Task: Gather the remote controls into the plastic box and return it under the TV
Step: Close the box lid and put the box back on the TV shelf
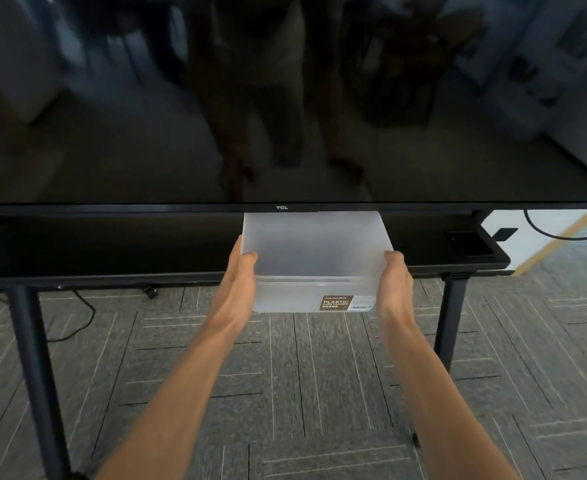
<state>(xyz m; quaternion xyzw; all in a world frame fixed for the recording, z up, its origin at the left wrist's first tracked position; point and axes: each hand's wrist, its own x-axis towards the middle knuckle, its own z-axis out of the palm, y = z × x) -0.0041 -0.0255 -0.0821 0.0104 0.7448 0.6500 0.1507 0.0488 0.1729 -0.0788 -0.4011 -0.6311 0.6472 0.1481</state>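
- Gripping opposite side walls, the left hand (pixel 242 268) and right hand (pixel 394 271) clamp the plastic box (pixel 314 258) level between them.
- Half on the surface (pixel 112 247), beneath the TV (pixel 285 98); no remotes visible inside.

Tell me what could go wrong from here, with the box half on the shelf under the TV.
The plastic box overhangs the black shelf; released now, it may tip off the edge.
Its far rim sits close under the TV bezel and could catch there.
The left hand and right hand only press the smooth side walls, so it might slip.
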